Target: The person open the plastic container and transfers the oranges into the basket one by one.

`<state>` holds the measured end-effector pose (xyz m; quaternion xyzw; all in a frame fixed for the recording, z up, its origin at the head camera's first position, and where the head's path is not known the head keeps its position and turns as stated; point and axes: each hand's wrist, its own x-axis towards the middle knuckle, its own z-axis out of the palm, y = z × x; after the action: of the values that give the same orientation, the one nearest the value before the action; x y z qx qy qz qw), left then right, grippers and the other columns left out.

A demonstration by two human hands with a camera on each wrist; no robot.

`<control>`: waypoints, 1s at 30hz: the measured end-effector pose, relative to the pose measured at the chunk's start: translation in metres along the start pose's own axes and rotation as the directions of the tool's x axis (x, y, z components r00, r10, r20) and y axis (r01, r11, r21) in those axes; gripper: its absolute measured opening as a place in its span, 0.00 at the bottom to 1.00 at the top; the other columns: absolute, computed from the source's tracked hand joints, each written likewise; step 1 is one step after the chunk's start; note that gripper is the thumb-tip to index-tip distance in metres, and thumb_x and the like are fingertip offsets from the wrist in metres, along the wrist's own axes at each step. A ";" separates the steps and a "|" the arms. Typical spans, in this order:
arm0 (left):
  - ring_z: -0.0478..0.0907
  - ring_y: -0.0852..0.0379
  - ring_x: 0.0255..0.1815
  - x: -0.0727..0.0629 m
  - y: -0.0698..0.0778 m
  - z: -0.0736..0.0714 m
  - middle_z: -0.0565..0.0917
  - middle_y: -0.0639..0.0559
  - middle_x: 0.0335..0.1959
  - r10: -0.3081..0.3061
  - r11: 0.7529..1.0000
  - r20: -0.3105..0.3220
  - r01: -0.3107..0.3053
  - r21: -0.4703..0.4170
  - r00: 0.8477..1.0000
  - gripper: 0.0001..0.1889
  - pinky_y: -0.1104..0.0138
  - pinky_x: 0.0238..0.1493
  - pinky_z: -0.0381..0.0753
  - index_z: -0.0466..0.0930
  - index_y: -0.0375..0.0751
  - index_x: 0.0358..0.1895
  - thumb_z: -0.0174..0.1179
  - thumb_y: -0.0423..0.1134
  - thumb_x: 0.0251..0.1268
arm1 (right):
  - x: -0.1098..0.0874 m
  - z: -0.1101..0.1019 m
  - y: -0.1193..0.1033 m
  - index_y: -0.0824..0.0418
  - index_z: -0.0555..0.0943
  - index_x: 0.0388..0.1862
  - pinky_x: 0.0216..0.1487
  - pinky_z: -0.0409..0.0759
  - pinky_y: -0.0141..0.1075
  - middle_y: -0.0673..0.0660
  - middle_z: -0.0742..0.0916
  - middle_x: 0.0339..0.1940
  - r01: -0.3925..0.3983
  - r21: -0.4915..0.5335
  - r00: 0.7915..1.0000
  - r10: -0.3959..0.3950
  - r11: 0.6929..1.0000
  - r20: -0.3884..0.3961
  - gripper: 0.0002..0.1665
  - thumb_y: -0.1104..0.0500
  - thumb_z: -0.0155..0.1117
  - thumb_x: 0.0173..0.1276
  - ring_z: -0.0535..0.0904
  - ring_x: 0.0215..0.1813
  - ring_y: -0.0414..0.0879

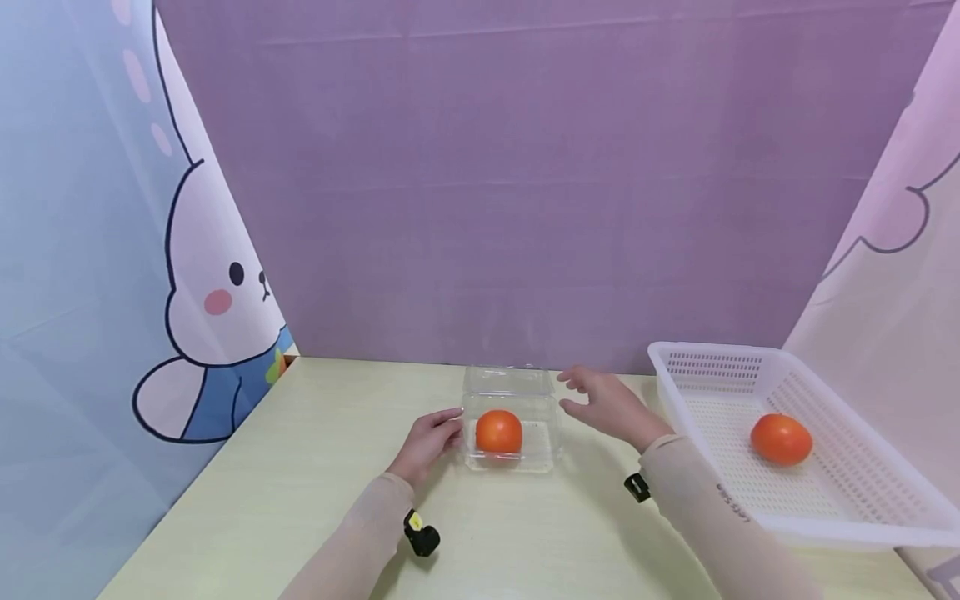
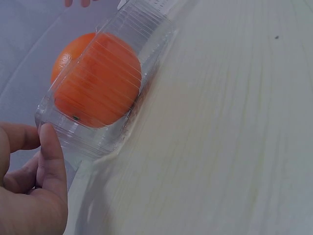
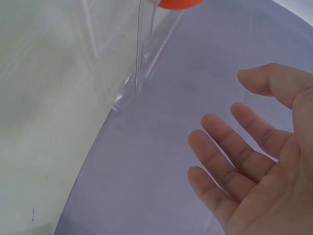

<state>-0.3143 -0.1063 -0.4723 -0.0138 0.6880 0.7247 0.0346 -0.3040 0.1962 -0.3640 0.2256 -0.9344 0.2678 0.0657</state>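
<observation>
A clear plastic clamshell box (image 1: 538, 457) stands on the table with its lid (image 1: 508, 381) raised at the back. Inside, toward its left side, sits a round, glossy orange-red fruit (image 1: 498, 432), with a small green stem mark showing in the left wrist view. My left hand (image 1: 427, 444) pinches the box's left rim between thumb and finger; the grip shows at the box corner (image 2: 46, 115). On the other side, my right hand (image 1: 606, 403) hovers near the raised lid, fingers spread and loosely bent, holding nothing. Its palm (image 3: 266, 205) faces the box.
To the right stands a white perforated plastic basket (image 1: 720, 492) with another orange-red fruit (image 1: 782, 439) in it. My right forearm passes close by its left wall. A purple cloth (image 1: 525, 208) hangs behind the pale wooden table (image 1: 315, 450), with a cartoon-printed curtain (image 1: 75, 292) at left.
</observation>
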 end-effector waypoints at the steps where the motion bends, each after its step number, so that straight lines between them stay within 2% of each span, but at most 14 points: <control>1: 0.77 0.55 0.40 0.000 0.000 0.000 0.80 0.39 0.45 -0.002 1.000 -0.001 0.002 -0.001 1.000 0.18 0.66 0.45 0.83 0.75 0.24 0.62 0.56 0.30 0.73 | 0.000 0.002 -0.001 0.63 0.79 0.61 0.58 0.77 0.55 0.62 0.86 0.53 -0.002 0.002 1.000 0.002 1.000 -0.001 0.23 0.57 0.66 0.69 0.80 0.57 0.61; 12: 0.77 0.55 0.40 -0.003 0.002 0.000 0.80 0.40 0.46 -0.016 1.000 0.002 0.016 -0.008 1.000 0.19 0.65 0.47 0.83 0.75 0.25 0.63 0.57 0.31 0.74 | 0.006 0.024 -0.010 0.61 0.80 0.59 0.58 0.78 0.53 0.58 0.86 0.52 0.029 0.031 0.999 -0.030 0.999 0.016 0.21 0.58 0.67 0.68 0.81 0.55 0.59; 22: 0.77 0.57 0.39 0.000 0.002 -0.001 0.80 0.40 0.46 -0.016 1.000 -0.003 0.016 -0.002 1.000 0.19 0.66 0.45 0.83 0.75 0.25 0.63 0.56 0.31 0.73 | 0.010 0.040 -0.018 0.59 0.80 0.58 0.57 0.79 0.50 0.56 0.85 0.52 0.005 0.061 0.999 -0.008 0.998 0.041 0.22 0.54 0.70 0.67 0.81 0.55 0.56; 30: 0.77 0.57 0.39 0.001 0.000 0.000 0.80 0.40 0.45 -0.022 1.000 -0.002 0.022 -0.006 1.000 0.19 0.66 0.45 0.83 0.75 0.26 0.63 0.57 0.31 0.73 | 0.010 0.051 -0.022 0.58 0.80 0.59 0.58 0.79 0.50 0.55 0.85 0.53 -0.028 0.103 0.998 0.023 0.994 0.056 0.25 0.55 0.73 0.65 0.80 0.57 0.57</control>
<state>-0.3150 -0.1063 -0.4724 -0.0220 0.6856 0.7265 0.0419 -0.3030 0.1483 -0.3939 0.2240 -0.9234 0.3106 0.0246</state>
